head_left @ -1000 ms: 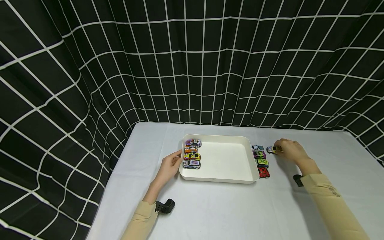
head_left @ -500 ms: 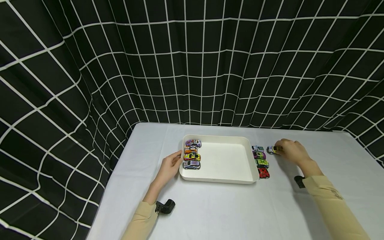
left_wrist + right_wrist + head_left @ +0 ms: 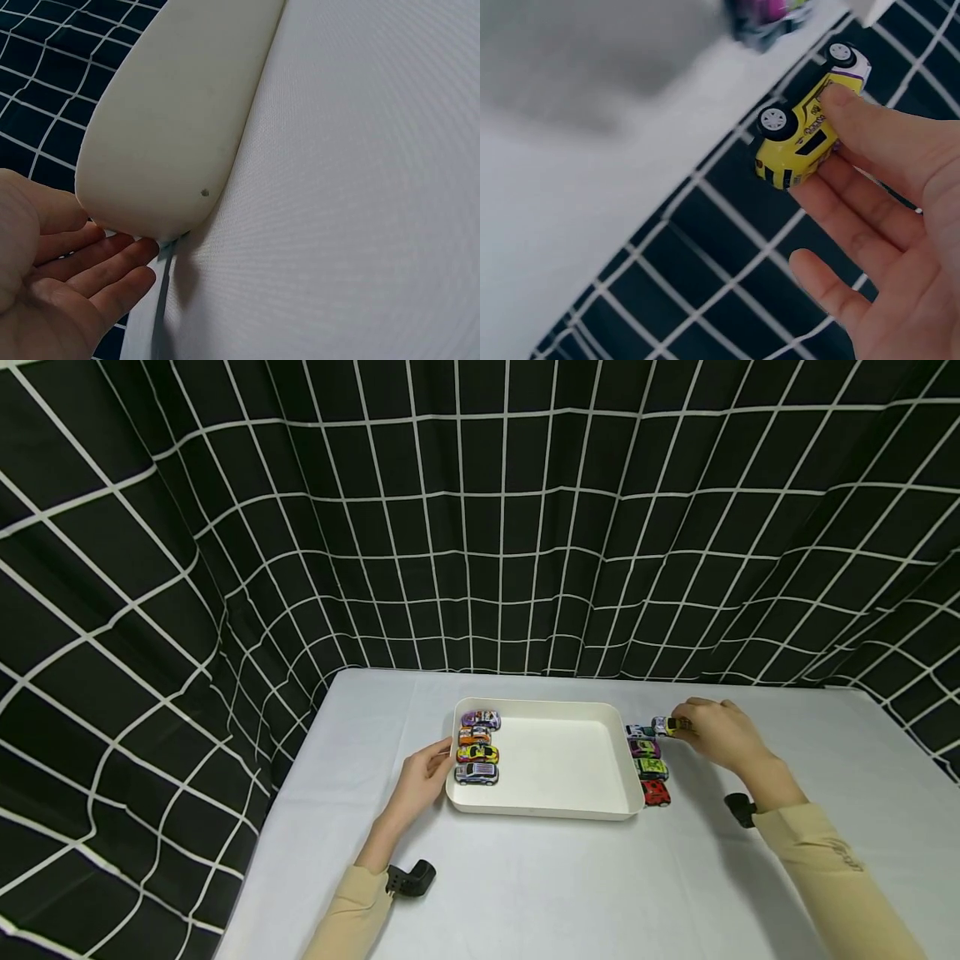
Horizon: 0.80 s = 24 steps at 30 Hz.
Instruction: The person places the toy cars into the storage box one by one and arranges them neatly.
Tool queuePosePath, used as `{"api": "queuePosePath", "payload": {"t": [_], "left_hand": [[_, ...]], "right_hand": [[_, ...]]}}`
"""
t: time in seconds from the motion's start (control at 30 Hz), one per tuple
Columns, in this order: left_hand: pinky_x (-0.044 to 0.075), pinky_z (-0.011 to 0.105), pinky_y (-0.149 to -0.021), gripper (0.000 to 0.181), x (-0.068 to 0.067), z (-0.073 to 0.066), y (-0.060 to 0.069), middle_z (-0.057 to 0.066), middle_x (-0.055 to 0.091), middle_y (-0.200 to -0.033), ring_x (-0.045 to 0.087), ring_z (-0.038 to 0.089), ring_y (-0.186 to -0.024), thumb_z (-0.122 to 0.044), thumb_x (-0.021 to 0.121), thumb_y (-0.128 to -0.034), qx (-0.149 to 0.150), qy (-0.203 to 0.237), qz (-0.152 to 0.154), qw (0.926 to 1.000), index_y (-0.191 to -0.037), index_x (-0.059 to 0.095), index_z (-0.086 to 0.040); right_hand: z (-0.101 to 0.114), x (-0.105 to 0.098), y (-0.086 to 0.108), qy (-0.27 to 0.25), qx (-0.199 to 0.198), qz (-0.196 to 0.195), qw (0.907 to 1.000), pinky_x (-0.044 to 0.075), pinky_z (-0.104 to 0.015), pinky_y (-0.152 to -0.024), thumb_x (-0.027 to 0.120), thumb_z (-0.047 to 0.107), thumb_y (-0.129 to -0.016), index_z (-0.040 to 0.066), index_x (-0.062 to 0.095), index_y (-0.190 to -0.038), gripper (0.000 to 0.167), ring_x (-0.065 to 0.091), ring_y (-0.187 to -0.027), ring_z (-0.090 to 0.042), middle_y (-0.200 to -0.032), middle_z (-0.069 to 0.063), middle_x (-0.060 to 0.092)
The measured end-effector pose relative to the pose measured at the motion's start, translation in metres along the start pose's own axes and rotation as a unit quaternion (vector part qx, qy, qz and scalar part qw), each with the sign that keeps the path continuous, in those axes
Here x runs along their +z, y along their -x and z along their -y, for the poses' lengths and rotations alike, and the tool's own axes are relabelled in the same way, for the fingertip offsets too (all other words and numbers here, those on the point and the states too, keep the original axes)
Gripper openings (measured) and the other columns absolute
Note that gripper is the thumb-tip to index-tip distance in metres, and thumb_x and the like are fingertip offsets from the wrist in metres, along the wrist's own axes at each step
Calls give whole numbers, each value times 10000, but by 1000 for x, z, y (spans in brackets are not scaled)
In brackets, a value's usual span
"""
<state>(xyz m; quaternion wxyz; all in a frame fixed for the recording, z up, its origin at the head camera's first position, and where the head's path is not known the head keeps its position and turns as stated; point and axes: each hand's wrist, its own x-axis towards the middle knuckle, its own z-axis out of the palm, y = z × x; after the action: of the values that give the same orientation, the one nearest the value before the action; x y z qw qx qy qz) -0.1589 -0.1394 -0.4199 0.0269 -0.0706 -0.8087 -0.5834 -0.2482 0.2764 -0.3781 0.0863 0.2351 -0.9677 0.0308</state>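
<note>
Between the right hand's (image 3: 720, 732) thumb and fingers, a yellow toy car (image 3: 810, 131) is being pinched by its body, apparently sparing the wheels (image 3: 775, 121). Near these fingers, four cars (image 3: 651, 768) are lying beside the white tray (image 3: 558, 768), which the left hand's (image 3: 420, 775) straight fingers are touching, perhaps steadying it.

The held car (image 3: 801, 148) is yellow with black windows and dark lettering, its white end lined in purple. The tray (image 3: 555, 764) is cream; in it, the purple car (image 3: 481, 719) and orange car (image 3: 475, 737) carry white, the yellow car (image 3: 477, 754) black markings, the grey car (image 3: 476, 773) a striped roof. The blue car (image 3: 639, 732) seems pale, though it shows small; the magenta car (image 3: 644, 748) has green, the lime car (image 3: 651, 768) black, the red car (image 3: 656, 793) black spots. The curtain (image 3: 525, 522) is black with a white grid, the cloth (image 3: 540, 885) white, the sleeves (image 3: 832, 877) tan.
</note>
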Motion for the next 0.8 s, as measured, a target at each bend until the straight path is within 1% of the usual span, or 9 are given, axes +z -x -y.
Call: {"api": "queuePosePath", "payload": {"t": [0.2, 0.37, 0.5, 0.6, 0.8], "left_hand": [[472, 363, -951, 392, 0, 0, 1, 340, 484, -1244, 548, 407, -1092, 34, 502, -920, -1, -54, 21, 10000, -1278, 420, 172], [475, 370, -947, 391, -1, 0, 1, 345, 479, -1246, 544, 416, -1092, 38, 500, -919, 34, 8, 33, 10000, -1275, 417, 179], [475, 366, -944, 391, -1, 1, 1, 349, 476, -1245, 540, 422, -1095, 41, 498, -920, 63, 43, 54, 10000, -1274, 413, 184], [475, 376, -943, 391, -1, 1, 2, 354, 476, -1241, 540, 426, -1093, 44, 497, -920, 75, 60, 55, 9999, -1273, 411, 187], [474, 401, -945, 387, -2, -1, 2, 364, 475, -1234, 540, 429, -1090, 48, 494, -919, 97, 75, 56, 9999, -1267, 410, 195]], "right_hand": [[25, -9, -5, 50, -250, -33, 9997, 472, -533, -717, 747, 78, -759, 9, 686, -916, 181, 621, -782, -274, -865, -104, 658], [48, -11, -10, 103, -671, -98, 9976, 482, -472, -693, 772, 87, -736, 25, 683, -913, 208, 612, -737, -235, -840, -77, 641], [68, -8, -15, 94, -1035, -168, 9944, 483, -420, -660, 783, 76, -722, 47, 680, -877, 188, 590, -696, -186, -811, -51, 636], [84, -5, -21, 22, -1302, -259, 9911, 480, -390, -637, 790, 67, -709, 67, 664, -818, 166, 565, -670, -151, -773, -24, 621], [115, 5, -29, -87, -1843, -417, 9819, 467, -338, -595, 803, 80, -687, 91, 629, -737, 181, 535, -646, -119, -716, 11, 584]]}}
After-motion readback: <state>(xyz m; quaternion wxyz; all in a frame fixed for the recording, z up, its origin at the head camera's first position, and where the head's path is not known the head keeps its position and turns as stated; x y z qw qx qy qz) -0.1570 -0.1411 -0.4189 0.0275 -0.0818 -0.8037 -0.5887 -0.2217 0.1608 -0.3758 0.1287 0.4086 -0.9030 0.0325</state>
